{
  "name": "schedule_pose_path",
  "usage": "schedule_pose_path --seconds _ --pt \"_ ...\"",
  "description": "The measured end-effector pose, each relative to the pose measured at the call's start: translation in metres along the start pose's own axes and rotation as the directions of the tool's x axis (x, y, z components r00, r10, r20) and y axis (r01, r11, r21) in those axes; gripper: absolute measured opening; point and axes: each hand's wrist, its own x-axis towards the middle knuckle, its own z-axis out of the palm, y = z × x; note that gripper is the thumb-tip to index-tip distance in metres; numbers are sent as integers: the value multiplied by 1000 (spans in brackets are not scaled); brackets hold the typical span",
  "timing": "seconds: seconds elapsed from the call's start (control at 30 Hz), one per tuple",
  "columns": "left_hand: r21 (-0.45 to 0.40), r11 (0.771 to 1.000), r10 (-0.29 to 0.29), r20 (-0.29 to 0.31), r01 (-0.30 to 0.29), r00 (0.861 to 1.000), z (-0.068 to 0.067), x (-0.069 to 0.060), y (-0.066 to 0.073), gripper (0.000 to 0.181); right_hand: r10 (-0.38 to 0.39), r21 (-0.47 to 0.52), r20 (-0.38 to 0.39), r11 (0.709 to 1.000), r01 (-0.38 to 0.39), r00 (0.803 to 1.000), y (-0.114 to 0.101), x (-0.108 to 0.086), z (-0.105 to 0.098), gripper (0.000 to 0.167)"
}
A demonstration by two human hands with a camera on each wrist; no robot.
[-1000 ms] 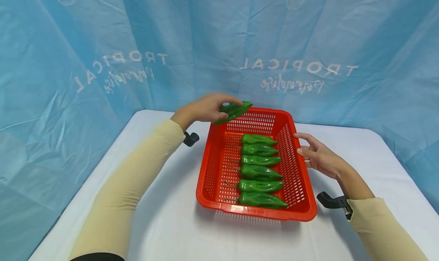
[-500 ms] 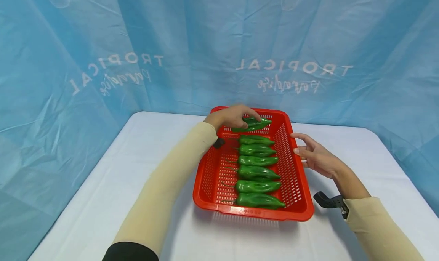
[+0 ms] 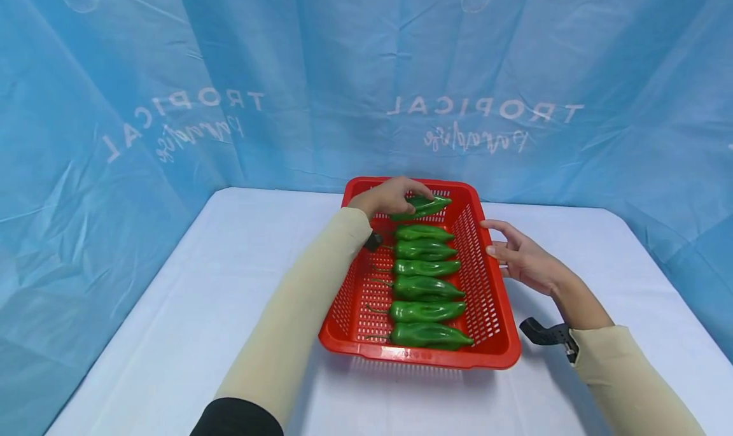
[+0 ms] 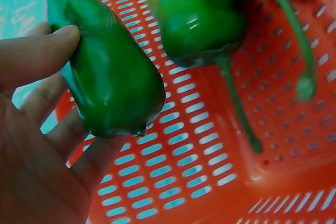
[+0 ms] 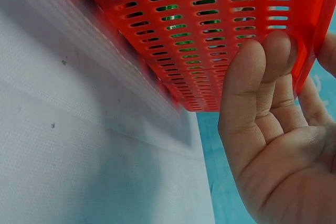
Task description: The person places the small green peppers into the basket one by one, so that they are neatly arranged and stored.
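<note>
A red plastic basket point(image 3: 446, 358) with slotted walls sits on the white table. Inside it, several green peppers point(image 3: 426, 288) lie side by side in a column, stems mostly to the left. At the basket's far end my left hand point(image 3: 391, 195) holds another green pepper point(image 4: 113, 74) between thumb and fingers, just beyond the column; its stem end points down in the left wrist view. My right hand point(image 3: 528, 258) grips the basket's right rim, with curled fingers point(image 5: 244, 72) against the outside wall and the thumb over the rim.
A white cloth point(image 3: 240, 251) covers the table. Blue printed sheets point(image 3: 355, 73) hang behind it and at both sides, close beyond the basket's far rim. A black wrist strap point(image 3: 546, 334) is on the right wrist.
My left hand has carried the pepper from above the basket's far left rim rightward and down into its far end, staying nearly still over the last half second. The right hand keeps its grip.
</note>
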Motion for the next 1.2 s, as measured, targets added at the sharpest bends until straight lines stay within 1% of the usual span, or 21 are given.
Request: schedule_pose_path --seconds 0.1,0.2,0.33,0.43,0.6,0.73,0.87,1.03,1.2 --pt "27 1000 -3 -12 3 1000 5 2 -2 44 -2 -2 1 1000 2 1000 0 0 0 51" --pt "56 998 -23 -19 24 1000 8 3 -3 43 -4 -4 3 1000 4 1000 -1 0 0 52" --pt "73 996 -54 -16 55 998 11 3 -2 43 -10 -1 7 1000 10 1000 0 0 0 51" --pt "77 995 -61 -15 62 998 12 4 -2 43 -17 2 12 1000 17 1000 0 0 0 51" --pt "69 996 -64 -9 64 998 13 4 -2 43 -7 4 10 1000 7 1000 -1 -1 1 52" --pt "97 993 -63 8 62 998 14 4 -2 43 2 8 3 1000 -3 1000 -2 -1 2 53" --pt "129 991 -42 23 38 999 15 4 -1 44 2 15 6 1000 -2 1000 -3 -1 4 53" --pt "130 991 -38 20 35 999 16 5 -2 44 2 3 -2 1000 -2 1000 -3 0 4 54" --pt "137 990 -37 31 33 999 16 7 -3 44 -7 -2 4 1000 7 1000 -1 -1 2 55"
